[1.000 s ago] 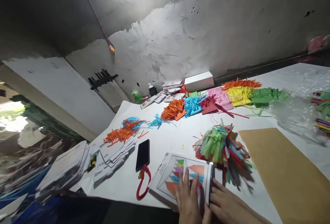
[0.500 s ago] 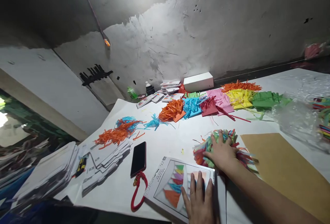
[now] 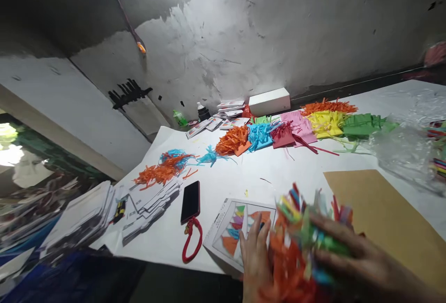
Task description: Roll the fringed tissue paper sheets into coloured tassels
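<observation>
Right hand (image 3: 362, 259): grip clutching multicoloured fringed paper bundle (image 3: 306, 242), now lifted off mid-bench to near edge.
Left hand (image 3: 256, 259): fingers spread flat on printed card (image 3: 237, 228), unchanged.
Phone (image 3: 190, 201): left of card.

The bunch of strips (image 3: 306, 242) is thin matt paper in many colours. The printed card (image 3: 228, 228) looks smooth and a bit shiny. The phone (image 3: 190, 201) is glossy black. The big brown sheet (image 3: 379, 210) is dull paper. The wall (image 3: 244, 38) is rough.
</observation>
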The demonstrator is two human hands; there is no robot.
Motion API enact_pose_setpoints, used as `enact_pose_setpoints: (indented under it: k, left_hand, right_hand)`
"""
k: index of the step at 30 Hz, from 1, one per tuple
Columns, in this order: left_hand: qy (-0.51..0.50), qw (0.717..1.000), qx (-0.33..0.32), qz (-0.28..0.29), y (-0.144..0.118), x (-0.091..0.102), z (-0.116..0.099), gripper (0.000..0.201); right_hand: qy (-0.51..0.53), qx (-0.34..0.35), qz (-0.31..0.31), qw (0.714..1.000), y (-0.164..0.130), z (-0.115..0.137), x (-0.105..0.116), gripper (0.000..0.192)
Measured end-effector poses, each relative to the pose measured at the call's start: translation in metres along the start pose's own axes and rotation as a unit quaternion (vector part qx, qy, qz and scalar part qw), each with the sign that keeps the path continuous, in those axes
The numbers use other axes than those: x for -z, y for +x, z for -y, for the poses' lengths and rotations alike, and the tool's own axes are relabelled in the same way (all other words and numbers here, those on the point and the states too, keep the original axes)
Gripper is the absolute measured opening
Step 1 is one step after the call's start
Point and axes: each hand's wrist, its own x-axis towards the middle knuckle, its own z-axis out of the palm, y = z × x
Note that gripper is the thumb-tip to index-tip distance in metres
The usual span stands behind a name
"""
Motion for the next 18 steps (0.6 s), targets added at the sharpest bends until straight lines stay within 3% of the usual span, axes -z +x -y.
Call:
enact_pose_setpoints:
  k: [3, 7, 11, 15, 18]
  left_hand:
    - [-0.046, 0.998, 0.045, 0.016, 0.006, 0.012, -0.007, 0.075]
    - [-0.081, 0.994, 0.066, 0.021, 0.012, 0.015, -0.023, 0.077]
    - [-0.080, 0.996, 0.036, 0.034, 0.007, 0.001, -0.033, 0.084]
    - [-0.100, 0.992, 0.001, 0.072, 0.000, -0.010, -0.036, 0.084]
    - [-0.114, 0.992, 0.013, 0.056, -0.001, -0.011, -0.035, 0.079]
  right_hand:
    - [-0.063, 0.106, 0.133, 0.983, -0.010, 0.021, -0.005, 0.033]
    - [-0.088, 0.112, 0.198, 0.970, -0.020, 0.018, -0.006, 0.036]
    - [-0.036, 0.112, 0.266, 0.957, -0.010, 0.013, -0.001, 0.036]
    - [0.030, 0.068, 0.266, 0.961, 0.003, 0.014, -0.005, 0.027]
    - [-0.004, 0.110, 0.214, 0.971, -0.009, 0.013, -0.021, 0.023]
